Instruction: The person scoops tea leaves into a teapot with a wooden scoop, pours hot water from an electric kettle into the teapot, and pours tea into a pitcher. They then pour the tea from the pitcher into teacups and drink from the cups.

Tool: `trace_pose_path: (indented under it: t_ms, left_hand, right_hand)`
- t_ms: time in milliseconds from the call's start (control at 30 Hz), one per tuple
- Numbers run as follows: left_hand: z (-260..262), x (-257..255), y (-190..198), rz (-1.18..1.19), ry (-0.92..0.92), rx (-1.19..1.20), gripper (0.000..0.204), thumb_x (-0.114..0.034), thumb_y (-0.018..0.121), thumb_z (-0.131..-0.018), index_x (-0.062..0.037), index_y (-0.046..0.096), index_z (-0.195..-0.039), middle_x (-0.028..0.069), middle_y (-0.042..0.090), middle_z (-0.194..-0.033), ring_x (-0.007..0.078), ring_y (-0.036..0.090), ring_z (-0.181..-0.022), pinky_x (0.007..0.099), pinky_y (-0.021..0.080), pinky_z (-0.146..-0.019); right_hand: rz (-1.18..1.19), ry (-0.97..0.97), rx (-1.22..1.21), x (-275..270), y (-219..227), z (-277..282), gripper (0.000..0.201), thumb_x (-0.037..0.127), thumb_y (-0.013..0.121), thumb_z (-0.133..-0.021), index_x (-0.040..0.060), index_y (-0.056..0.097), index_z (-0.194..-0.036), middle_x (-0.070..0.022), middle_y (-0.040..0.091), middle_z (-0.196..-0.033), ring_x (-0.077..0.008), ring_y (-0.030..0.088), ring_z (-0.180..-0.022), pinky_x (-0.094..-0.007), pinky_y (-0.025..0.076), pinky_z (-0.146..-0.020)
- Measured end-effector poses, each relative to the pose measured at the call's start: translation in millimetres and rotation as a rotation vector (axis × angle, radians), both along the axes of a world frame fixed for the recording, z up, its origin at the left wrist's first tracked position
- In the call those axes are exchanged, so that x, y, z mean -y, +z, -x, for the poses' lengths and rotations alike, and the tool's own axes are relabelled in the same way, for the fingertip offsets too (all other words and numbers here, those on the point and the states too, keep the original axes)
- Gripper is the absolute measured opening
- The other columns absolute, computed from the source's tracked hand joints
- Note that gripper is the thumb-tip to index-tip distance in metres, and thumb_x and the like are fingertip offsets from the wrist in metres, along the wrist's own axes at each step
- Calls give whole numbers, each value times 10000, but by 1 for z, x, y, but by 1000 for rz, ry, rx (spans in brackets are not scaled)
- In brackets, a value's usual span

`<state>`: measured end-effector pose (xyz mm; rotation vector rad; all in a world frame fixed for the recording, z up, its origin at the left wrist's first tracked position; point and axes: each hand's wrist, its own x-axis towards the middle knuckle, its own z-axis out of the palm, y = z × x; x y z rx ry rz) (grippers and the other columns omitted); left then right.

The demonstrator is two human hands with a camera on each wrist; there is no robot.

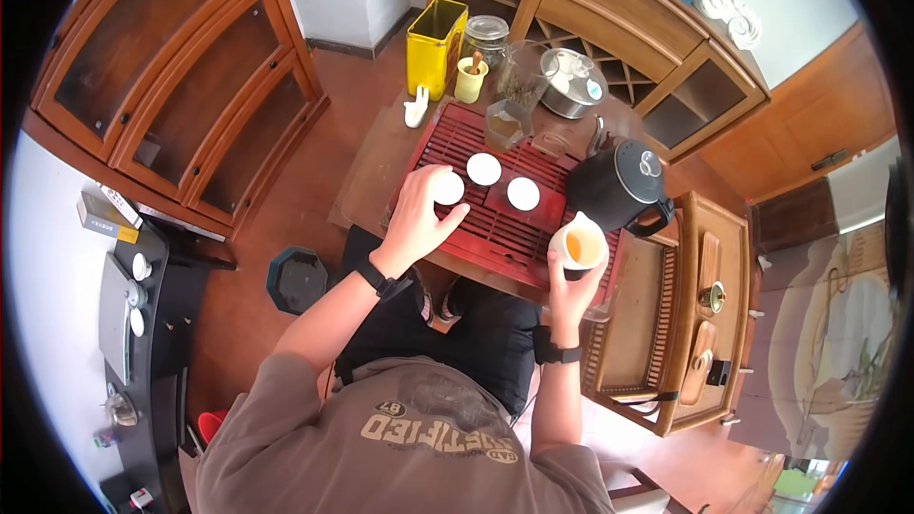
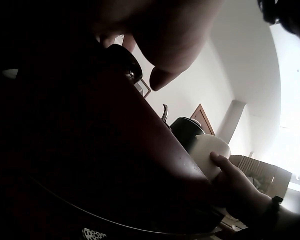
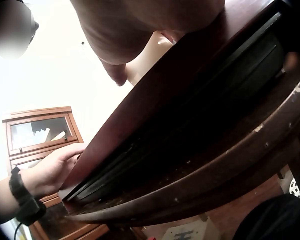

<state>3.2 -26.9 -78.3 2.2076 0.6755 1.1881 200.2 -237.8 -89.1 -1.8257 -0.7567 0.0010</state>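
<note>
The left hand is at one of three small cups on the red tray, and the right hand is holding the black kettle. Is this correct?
Not quite: the right hand holds the white pitcher, not the black kettle, as the head view shows. The left hand is indeed at one of three small cups on the red tray.

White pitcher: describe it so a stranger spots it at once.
Find the red slatted tray. At its edge near the black kettle, the person's right hand holds the white pitcher. Unlike the smaller cups, it has a pouring spout and shows amber liquid.
</note>
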Motion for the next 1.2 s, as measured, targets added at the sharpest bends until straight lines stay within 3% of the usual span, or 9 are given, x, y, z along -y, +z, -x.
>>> trace_pose_path:
  t_ms: [67,167,233,400,533,667,867,1067,1200]
  left_hand:
    - [5,-5,-4,19,12,17,570,-132,809,-858,-22,523,-1338,210,591,-1289,412,568,-1198,484,452,-1076]
    - [18,-18,-15,211,111,161,363,-86,697,-961,-25,575,-1297,133,615,-1313,239,598,-1194,347,482,-974]
    - [35,-32,-15,187,247,157,261,-135,643,-1018,-37,607,-1256,114,625,-1242,237,606,-1125,344,491,-936]
    - [66,-67,-61,547,344,393,186,-179,600,-1074,-44,583,-1201,40,646,-1086,125,595,-991,281,486,-901]
    - [70,-66,-79,608,179,323,145,-157,609,-1070,-42,597,-1157,39,651,-1104,112,595,-1018,277,483,-923]
    - [59,-56,-68,616,-81,465,119,-114,621,-1053,-25,635,-1130,48,675,-1153,100,624,-1008,262,494,-929]
    - [41,-38,-27,611,-83,496,136,-9,583,-1026,-9,627,-1155,95,660,-1219,168,612,-1150,320,460,-1057]
    - [17,-35,-23,709,-182,538,134,-51,612,-1045,-22,610,-1175,42,668,-1159,100,624,-1022,254,490,-926]
    - [13,-32,-29,504,-69,388,89,-58,640,-1019,-29,624,-1102,48,671,-1074,101,628,-898,260,505,-803]
  right_hand:
    - [4,21,2,0,0,-2,876,233,884,-855,-26,379,-1522,-187,532,-1450,-290,521,-1349,-418,383,-1164]
    - [9,31,1,-1,2,-2,860,225,880,-860,-25,385,-1518,-182,534,-1445,-281,522,-1346,-415,387,-1161]
    - [10,35,-19,-1,2,-2,853,220,878,-862,-26,387,-1516,-179,534,-1444,-278,522,-1345,-414,387,-1160]
    - [-18,41,-28,0,-2,-6,884,210,897,-838,-38,376,-1508,-210,544,-1424,-307,536,-1328,-420,391,-1149]
    - [-97,116,-187,-2,17,-3,883,215,896,-837,-31,381,-1510,-197,540,-1427,-284,533,-1332,-405,396,-1150]
    - [32,134,-70,3,23,-22,872,223,901,-831,-32,402,-1499,-182,552,-1413,-273,545,-1322,-400,410,-1142]
    - [126,305,-11,2,68,-28,881,220,907,-813,-17,417,-1507,-160,589,-1380,-266,581,-1293,-391,439,-1120]
    - [115,354,-47,-5,88,-39,866,203,900,-819,-22,413,-1498,-151,595,-1360,-232,591,-1270,-373,459,-1097]
    - [67,363,-137,-5,81,-43,852,173,883,-835,-23,370,-1486,-156,599,-1327,-233,603,-1244,-374,478,-1083]
